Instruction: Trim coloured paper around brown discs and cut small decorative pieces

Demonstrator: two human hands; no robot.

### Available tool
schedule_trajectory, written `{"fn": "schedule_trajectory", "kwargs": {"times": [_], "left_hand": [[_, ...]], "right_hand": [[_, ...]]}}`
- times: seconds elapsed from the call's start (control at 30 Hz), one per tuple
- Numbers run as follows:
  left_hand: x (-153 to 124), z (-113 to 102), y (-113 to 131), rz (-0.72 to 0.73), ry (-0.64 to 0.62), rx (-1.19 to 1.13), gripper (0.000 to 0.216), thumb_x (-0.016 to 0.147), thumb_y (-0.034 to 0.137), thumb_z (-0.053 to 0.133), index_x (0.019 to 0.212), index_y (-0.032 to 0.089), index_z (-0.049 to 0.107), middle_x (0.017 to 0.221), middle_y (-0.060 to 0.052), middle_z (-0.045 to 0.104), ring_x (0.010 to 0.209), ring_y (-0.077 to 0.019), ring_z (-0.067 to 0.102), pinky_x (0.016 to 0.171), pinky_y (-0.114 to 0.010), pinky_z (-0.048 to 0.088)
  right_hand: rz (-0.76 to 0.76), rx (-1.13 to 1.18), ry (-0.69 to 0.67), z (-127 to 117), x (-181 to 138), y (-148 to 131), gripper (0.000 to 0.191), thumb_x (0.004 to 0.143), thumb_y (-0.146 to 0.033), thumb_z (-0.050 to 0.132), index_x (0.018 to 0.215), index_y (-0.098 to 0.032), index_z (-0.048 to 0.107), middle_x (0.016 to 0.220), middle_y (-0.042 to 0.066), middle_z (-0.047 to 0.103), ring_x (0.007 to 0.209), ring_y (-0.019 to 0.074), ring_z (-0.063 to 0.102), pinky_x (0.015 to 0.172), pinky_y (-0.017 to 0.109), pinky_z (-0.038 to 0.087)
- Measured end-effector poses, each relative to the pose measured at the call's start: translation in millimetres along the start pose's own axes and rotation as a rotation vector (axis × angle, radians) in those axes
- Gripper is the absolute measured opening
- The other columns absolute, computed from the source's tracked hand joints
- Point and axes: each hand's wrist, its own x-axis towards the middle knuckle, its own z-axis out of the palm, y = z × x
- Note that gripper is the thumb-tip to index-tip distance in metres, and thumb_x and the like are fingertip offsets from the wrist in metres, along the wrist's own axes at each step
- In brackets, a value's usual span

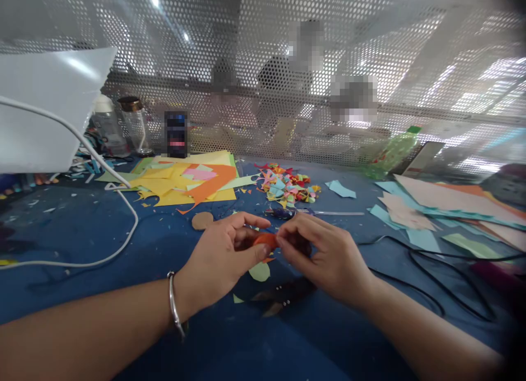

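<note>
My left hand [224,255] and my right hand [324,255] meet over the blue table [164,326], both pinching a small orange paper piece [266,240] between thumbs and fingertips. A silver bangle sits on my left wrist. Just below the hands lie a pale green paper disc [259,272] and dark scissors [283,294]. A brown paper disc [202,220] rests left of my left hand.
Yellow and orange paper sheets [184,183] lie at the back left, a heap of small coloured scraps [287,186] in the middle, larger paper sheets [444,205] at right. A white cable [123,233] and black cables [427,271] cross the table. Bottles stand by the perforated screen.
</note>
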Motion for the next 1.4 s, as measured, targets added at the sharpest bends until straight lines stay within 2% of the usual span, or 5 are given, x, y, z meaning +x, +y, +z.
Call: {"fn": "schedule_trajectory", "kwargs": {"times": [0.4, 0.7, 0.83, 1.27, 1.4], "left_hand": [[2.7, -3.4, -4.2, 0.114, -0.003, 0.168, 0.029, 0.08, 0.02, 0.069, 0.107, 0.017, 0.059, 0.088, -0.004, 0.077, 0.082, -0.0167, 0.073, 0.077, -0.029, 0.055], [-0.3, -0.8, -0.5, 0.215, 0.056, 0.206, 0.023, 0.081, 0.016, 0.067, 0.103, 0.018, 0.058, 0.087, -0.002, 0.077, 0.075, -0.0121, 0.073, 0.071, -0.022, 0.057], [-0.9, -0.2, 1.9, 0.24, 0.091, 0.21, 0.023, 0.08, 0.016, 0.067, 0.101, 0.019, 0.057, 0.085, -0.001, 0.076, 0.075, -0.0121, 0.073, 0.07, -0.022, 0.058], [3.8, -8.2, 3.0, 0.093, 0.017, 0.288, 0.041, 0.075, 0.022, 0.074, 0.111, 0.017, 0.054, 0.08, -0.001, 0.07, 0.073, -0.0132, 0.066, 0.068, -0.025, 0.05], [4.4, -8.7, 4.5, 0.115, -0.01, 0.315, 0.041, 0.076, 0.02, 0.072, 0.113, 0.018, 0.053, 0.079, 0.001, 0.067, 0.07, -0.0115, 0.063, 0.067, -0.024, 0.049]], "right_hand": [[0.008, 0.041, -0.019, -1.0, -0.4, 0.1, 0.011, 0.092, -0.019, 0.054, 0.083, -0.019, 0.061, 0.074, 0.001, 0.062, 0.061, 0.011, 0.055, 0.057, 0.022, 0.044], [0.146, 0.146, -0.045, 0.2, 1.1, -1.7, 0.014, 0.092, -0.032, 0.06, 0.093, -0.018, 0.065, 0.073, 0.0, 0.061, 0.057, 0.0105, 0.055, 0.052, 0.022, 0.045], [0.214, 0.181, -0.059, 0.0, 2.0, -2.9, 0.02, 0.092, -0.037, 0.06, 0.088, -0.019, 0.065, 0.07, -0.001, 0.062, 0.056, 0.0108, 0.053, 0.05, 0.022, 0.043], [0.245, 0.295, -0.162, -3.7, 2.4, -4.5, 0.02, 0.094, -0.031, 0.057, 0.079, -0.019, 0.062, 0.066, -0.002, 0.06, 0.055, 0.0097, 0.05, 0.051, 0.021, 0.041], [0.24, 0.29, -0.171, -4.6, 1.8, -4.2, 0.021, 0.094, -0.032, 0.056, 0.079, -0.018, 0.062, 0.065, -0.002, 0.058, 0.055, 0.0091, 0.048, 0.05, 0.02, 0.039]]}}
